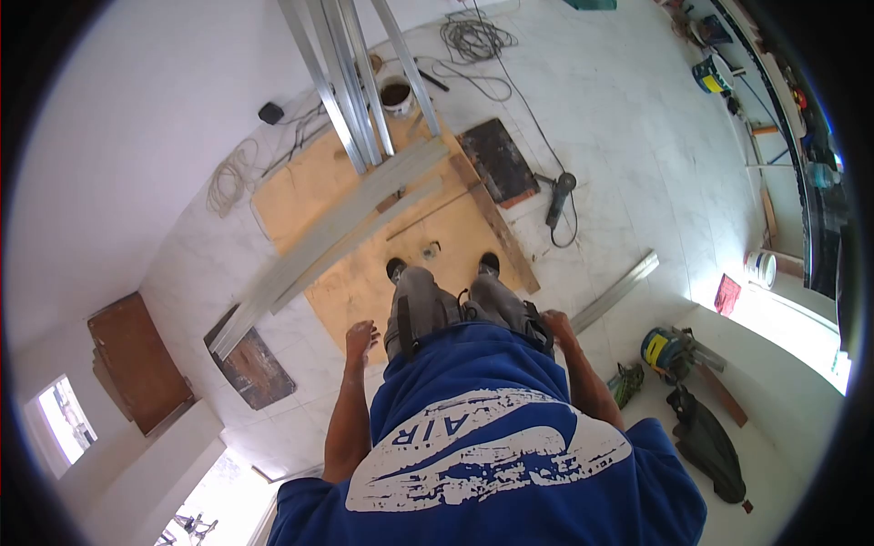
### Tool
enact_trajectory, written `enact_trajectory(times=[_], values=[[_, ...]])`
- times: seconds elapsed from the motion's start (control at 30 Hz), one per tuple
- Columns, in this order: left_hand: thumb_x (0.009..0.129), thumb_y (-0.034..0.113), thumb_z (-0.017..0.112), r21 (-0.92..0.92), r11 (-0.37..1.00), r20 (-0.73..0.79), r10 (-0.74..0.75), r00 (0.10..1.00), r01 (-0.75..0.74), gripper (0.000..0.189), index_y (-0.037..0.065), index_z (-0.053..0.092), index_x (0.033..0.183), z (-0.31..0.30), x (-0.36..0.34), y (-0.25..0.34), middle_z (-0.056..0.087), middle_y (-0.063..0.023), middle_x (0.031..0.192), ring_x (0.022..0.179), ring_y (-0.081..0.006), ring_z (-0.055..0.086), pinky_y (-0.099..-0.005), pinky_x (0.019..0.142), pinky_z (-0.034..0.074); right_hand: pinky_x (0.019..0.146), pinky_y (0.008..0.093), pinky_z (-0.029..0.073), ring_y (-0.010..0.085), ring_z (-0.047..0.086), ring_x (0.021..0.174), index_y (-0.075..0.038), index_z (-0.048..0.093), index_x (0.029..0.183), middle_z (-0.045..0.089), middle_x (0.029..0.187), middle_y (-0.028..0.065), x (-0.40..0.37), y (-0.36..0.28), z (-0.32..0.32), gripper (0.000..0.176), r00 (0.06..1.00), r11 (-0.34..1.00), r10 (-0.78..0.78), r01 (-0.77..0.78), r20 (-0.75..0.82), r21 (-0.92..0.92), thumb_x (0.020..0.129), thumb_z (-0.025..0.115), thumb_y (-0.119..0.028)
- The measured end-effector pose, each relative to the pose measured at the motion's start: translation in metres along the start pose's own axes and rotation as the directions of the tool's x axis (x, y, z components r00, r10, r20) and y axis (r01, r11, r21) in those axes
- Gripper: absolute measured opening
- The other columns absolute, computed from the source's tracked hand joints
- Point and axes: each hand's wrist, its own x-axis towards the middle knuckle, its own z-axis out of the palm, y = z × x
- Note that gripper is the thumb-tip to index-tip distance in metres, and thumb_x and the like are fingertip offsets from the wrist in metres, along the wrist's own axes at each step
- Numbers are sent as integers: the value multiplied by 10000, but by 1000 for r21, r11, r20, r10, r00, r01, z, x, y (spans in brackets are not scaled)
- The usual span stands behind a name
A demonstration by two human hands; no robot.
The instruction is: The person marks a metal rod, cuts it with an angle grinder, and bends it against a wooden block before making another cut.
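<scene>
I look straight down my blue shirt and grey trousers to my feet, which stand on a brown board (364, 273) lying on the tiled floor. My left hand (360, 338) hangs beside my left thigh, fingers loosely apart, holding nothing. My right hand (557, 322) rests at my right hip by the trouser pocket; whether it grips anything cannot be made out. Long metal profiles (339, 229) lie across the board just ahead of my feet, and several more (350, 86) lean or stand upright beyond them.
An angle grinder (557, 198) with its cable lies to the right of the board, beside a dark panel (497, 162). A single metal profile (617, 291) lies at right. A bucket (396, 94), coiled cables (473, 38), paint tubs (760, 268) and a tool (669, 350) are scattered around.
</scene>
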Motion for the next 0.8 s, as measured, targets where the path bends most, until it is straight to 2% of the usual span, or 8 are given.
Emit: enact_trajectory(times=[0.13, 0.23, 0.4, 0.5, 0.67, 0.73, 0.77, 0.8], values=[[945, 369, 621, 192, 980, 11, 48, 999, -49, 402, 12, 644, 1130, -10, 22, 2, 687, -100, 911, 789, -196, 680, -349, 711, 548, 669, 385, 534, 238, 683, 753, 30, 696, 963, 691, 799, 163, 0, -112, -53, 335, 784, 663, 602, -597, 153, 452, 928, 628, -296], [928, 414, 647, 438, 899, 70, -7, 998, -24, 434, -13, 671, 1002, 14, 15, 36, 685, -113, 822, 754, -213, 693, -369, 674, 558, 645, 392, 504, 211, 658, 725, 76, 674, 931, 676, 757, 154, -5, -141, -54, 459, 664, 505, 708, -713, 238, 486, 930, 636, -381], [876, 470, 705, 762, 490, 367, 213, 906, -424, 494, -21, 663, 840, 34, 33, 15, 672, -176, 760, 681, -270, 676, -415, 659, 535, 668, 376, 493, 182, 627, 705, 55, 696, 890, 698, 759, 143, -34, -125, -10, 453, 788, 772, 522, -599, 326, 211, 913, 661, -396], [863, 373, 735, 741, 546, 471, -8, 882, -391, 393, -10, 655, 898, 31, 28, 37, 680, -195, 833, 749, -304, 667, -394, 695, 518, 666, 382, 497, 180, 631, 707, 47, 703, 938, 701, 771, 142, -45, -109, -8, 391, 792, 765, 466, -585, 395, 270, 907, 672, -341], [742, 61, 761, -1, 686, 886, 338, 317, -728, 314, 2, 627, 1020, 14, 4, 19, 671, -190, 959, 896, -335, 647, -370, 763, 498, 612, 304, 489, 123, 619, 692, 10, 719, 970, 689, 767, 80, -59, -95, -47, 304, 733, 729, 295, -587, 613, 351, 912, 679, -286], [749, 97, 740, 210, 569, 966, 3, 258, -795, 213, 7, 667, 928, 39, 12, 19, 681, -173, 869, 830, -331, 657, -402, 750, 503, 605, 281, 496, 109, 619, 691, -5, 715, 980, 684, 782, 61, -28, -65, -47, 280, 671, 641, 301, -668, 678, 376, 927, 665, -276], [803, 195, 730, 581, 576, 805, -306, 508, -574, 205, 11, 683, 879, 56, 15, 16, 680, -161, 808, 768, -312, 663, -419, 720, 505, 608, 275, 502, 106, 619, 692, -12, 708, 983, 684, 798, 56, -5, -70, -64, 275, 611, 576, 362, -740, 704, 347, 941, 652, -278], [830, 235, 719, 670, 508, 736, -359, 574, -542, 232, 12, 686, 883, 82, 16, 43, 685, -163, 800, 761, -310, 673, -418, 710, 509, 610, 270, 507, 104, 619, 693, -19, 701, 986, 683, 813, 50, 17, -61, -60, 270, 542, 501, 413, -806, 732, 315, 955, 639, -280]])
